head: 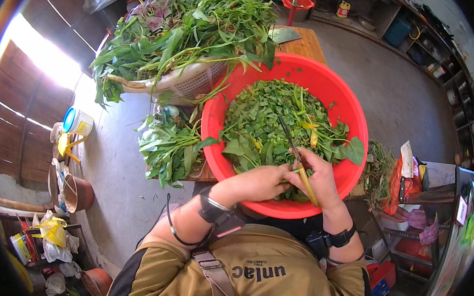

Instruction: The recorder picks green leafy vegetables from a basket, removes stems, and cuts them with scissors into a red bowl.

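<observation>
A wide red plastic basin (350,92) stands before me, holding a heap of chopped green leaves and stems (264,108). Over its near side, my right hand (320,170) grips a cutting tool with a narrow dark blade and a yellow handle (307,185). The blade points away from me above the greens. My left hand (265,179) meets the right, its fingers curled around a short green stem (296,171); part of its grip is hidden. Longer leafy stems with some yellow leaves (314,137) lie on the heap's right side.
A pale perforated basket (192,81) overflows with uncut leafy greens (195,33) beyond the basin's left. More greens (171,147) lie left of the basin. A cleaver (285,35) rests on the wooden table (312,42). Wilted stems (377,170) and a black-handled knife (402,188) are at right.
</observation>
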The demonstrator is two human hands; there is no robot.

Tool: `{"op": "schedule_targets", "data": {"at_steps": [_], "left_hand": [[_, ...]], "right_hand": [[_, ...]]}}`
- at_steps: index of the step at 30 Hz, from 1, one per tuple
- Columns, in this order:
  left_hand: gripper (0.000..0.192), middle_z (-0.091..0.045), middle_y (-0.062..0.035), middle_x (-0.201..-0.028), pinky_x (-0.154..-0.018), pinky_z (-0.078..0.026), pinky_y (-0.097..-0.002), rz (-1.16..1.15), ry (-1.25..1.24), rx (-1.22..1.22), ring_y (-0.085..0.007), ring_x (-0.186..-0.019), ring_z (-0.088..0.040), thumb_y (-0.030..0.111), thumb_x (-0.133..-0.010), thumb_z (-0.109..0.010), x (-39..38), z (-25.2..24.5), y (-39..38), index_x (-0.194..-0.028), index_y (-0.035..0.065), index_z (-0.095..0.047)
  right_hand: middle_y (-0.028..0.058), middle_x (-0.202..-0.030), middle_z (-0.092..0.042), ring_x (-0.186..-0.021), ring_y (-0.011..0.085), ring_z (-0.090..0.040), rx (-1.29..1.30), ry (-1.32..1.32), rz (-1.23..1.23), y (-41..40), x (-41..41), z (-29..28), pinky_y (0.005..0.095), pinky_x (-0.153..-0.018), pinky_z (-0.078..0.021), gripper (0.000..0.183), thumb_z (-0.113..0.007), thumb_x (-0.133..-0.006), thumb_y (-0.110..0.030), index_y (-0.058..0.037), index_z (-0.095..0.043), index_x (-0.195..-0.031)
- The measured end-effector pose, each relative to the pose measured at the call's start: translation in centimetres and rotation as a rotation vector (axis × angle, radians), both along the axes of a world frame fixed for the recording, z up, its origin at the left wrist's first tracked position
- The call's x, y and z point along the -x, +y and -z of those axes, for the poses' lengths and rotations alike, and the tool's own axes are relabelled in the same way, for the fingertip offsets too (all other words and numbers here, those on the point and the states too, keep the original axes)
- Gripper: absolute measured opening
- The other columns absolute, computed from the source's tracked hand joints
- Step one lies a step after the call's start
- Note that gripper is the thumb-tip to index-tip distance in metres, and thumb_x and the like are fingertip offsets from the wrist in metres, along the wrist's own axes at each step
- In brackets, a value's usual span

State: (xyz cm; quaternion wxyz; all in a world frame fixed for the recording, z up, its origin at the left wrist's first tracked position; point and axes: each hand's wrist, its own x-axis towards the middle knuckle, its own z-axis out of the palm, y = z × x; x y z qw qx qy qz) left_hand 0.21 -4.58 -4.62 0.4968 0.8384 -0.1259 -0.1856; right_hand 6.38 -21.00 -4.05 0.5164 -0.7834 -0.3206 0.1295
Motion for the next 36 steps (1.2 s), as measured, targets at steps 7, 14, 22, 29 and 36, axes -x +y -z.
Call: {"op": "schedule_targets", "data": {"at_steps": [7, 14, 22, 29, 36], "left_hand": [[0.039, -0.053, -0.0294, -0.097, -0.079, -0.044, -0.0440, -0.152, -0.037, 0.003, -0.0417, -0.095, -0.052, 0.012, -0.080, -0.056, 0.1, 0.1, -0.4, -0.109, -0.0050, -0.035], [0.042, -0.055, -0.0243, -0.097, -0.083, -0.042, -0.0423, -0.222, -0.271, 0.078, -0.0398, -0.094, -0.052, 0.014, -0.075, -0.061, 0.2, -0.4, -0.3, -0.108, -0.0047, -0.043], [0.030, -0.057, -0.0194, -0.092, -0.078, -0.044, -0.0403, -0.209, -0.460, -0.248, -0.0383, -0.089, -0.052, 0.014, -0.071, -0.064, -0.2, -0.6, 0.4, -0.095, -0.0007, -0.055], [0.023, -0.055, -0.0017, -0.073, -0.061, -0.045, -0.0311, -0.461, -0.152, 0.279, -0.0195, -0.062, -0.053, 0.021, -0.087, -0.055, -0.5, -1.0, 1.7, -0.102, 0.0044, -0.051], [0.018, -0.036, 0.0057, -0.062, -0.049, -0.032, -0.0219, -0.357, 0.375, 0.888, -0.0052, -0.053, -0.033, 0.023, -0.089, -0.053, -0.2, -2.3, 4.0, -0.100, 0.0090, -0.048]], "right_hand": [[0.0120, -0.082, -0.059, -0.073, 0.0138, -0.058, 0.036, 0.064, 0.087, 0.2, 0.1, -0.7, 0.0256, -0.068, -0.0473, 0.050, -0.074, -0.069, -0.015, 0.0039, -0.051, -0.110], [0.0026, -0.085, -0.055, -0.072, 0.0081, -0.052, -0.206, 0.163, 0.015, 0.2, 0.6, -1.0, 0.0214, -0.064, -0.0438, 0.040, -0.067, -0.071, -0.001, -0.0023, -0.051, -0.108], [-0.0014, -0.087, -0.050, -0.075, 0.0046, -0.048, -0.265, 0.274, 0.140, -0.4, 0.4, -1.7, 0.0185, -0.067, -0.0413, 0.037, -0.064, -0.073, 0.000, -0.0043, -0.049, -0.107], [0.0016, -0.088, -0.050, -0.078, 0.0087, -0.049, -0.336, 0.374, 0.110, -0.4, -0.3, -0.5, 0.0209, -0.070, -0.0419, 0.048, -0.071, -0.074, -0.013, -0.0026, -0.047, -0.114], [0.0057, -0.093, -0.051, -0.084, 0.0152, -0.050, -0.070, 0.242, -0.133, -0.6, -0.4, -0.6, 0.0268, -0.076, -0.0428, 0.068, -0.077, -0.068, -0.031, 0.0005, -0.043, -0.118]]}}
